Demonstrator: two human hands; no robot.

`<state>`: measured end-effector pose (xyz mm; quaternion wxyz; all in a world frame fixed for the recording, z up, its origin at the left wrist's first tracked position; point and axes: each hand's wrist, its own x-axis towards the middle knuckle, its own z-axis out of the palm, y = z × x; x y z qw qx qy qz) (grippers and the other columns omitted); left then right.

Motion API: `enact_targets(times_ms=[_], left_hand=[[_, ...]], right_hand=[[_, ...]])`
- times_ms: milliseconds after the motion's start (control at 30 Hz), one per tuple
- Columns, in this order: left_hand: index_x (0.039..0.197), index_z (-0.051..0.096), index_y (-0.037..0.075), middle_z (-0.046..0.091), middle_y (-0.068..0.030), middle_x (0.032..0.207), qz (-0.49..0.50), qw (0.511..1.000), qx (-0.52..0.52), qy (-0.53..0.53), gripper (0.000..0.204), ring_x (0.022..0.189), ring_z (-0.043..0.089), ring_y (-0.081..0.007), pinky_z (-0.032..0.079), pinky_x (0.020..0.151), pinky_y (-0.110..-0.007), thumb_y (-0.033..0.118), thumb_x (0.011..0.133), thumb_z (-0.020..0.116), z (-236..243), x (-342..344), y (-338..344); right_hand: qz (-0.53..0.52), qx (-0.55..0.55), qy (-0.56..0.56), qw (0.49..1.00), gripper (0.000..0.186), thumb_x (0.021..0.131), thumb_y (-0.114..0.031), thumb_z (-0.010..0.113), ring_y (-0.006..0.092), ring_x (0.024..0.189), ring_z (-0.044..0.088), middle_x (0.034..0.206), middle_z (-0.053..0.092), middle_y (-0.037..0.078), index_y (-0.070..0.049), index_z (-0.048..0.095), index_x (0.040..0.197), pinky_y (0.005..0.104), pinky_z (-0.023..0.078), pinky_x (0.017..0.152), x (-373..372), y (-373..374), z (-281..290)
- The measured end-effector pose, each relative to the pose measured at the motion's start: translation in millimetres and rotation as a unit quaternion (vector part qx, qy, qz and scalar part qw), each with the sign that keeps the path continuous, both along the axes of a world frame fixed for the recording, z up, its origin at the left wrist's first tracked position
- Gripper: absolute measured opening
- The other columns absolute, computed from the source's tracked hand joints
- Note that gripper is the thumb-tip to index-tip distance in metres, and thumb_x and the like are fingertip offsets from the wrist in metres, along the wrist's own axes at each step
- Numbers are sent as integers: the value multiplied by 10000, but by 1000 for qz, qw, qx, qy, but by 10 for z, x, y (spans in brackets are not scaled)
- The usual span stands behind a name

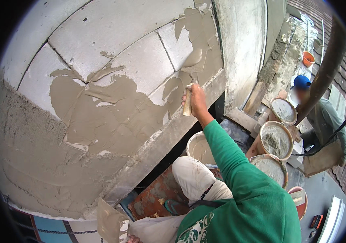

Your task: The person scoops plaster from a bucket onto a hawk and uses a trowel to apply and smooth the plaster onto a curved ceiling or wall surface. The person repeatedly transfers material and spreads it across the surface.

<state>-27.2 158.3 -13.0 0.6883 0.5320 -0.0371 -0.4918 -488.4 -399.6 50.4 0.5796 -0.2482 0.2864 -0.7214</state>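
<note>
My right hand is closed round the pale handle of a trowel. The trowel's blade carries a lump of wet mortar and lies close against the block wall. Grey-brown mortar is spread unevenly over the lower blocks, with white block showing above it. At the lower edge, only the fingers of my left hand show. They are closed at the edge of a flat, mortar-smeared plate, which is tilted beneath the wall's bottom ledge.
A bucket of mortar stands beside my knee. Several more buckets, one with grey mix, line the right. A co-worker in a blue cap crouches there behind a thick, dark pole. A concrete ledge runs under the wall.
</note>
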Motion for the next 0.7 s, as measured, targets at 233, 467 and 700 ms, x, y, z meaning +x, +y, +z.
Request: enact_targets(times_ms=[233,467,700], left_hand=[[1260,601,-26,657,-128,1073,-32,998,-11,61,344,909,621,-218,524,773,-335,231,1047,514,-330,367,108],[1319,586,-41,676,-163,1141,-87,993,-30,71,398,977,647,-256,550,837,-371,261,1066,526,-840,963,369],[1325,578,-45,667,-151,1142,-73,997,-7,-39,429,971,635,-241,533,826,-356,294,1061,579,-550,659,112]], right_hand=[[-84,-58,123,987,186,1033,-192,518,210,600,628,842,581,119,-24,439,1051,391,587,506,335,-332,655],[-101,-118,132,979,345,978,-185,595,235,634,665,848,591,140,124,494,1097,438,554,535,155,-487,1615],[-142,-154,294,932,293,971,-169,597,234,660,682,859,624,125,92,505,1068,397,556,562,221,-573,2095]])
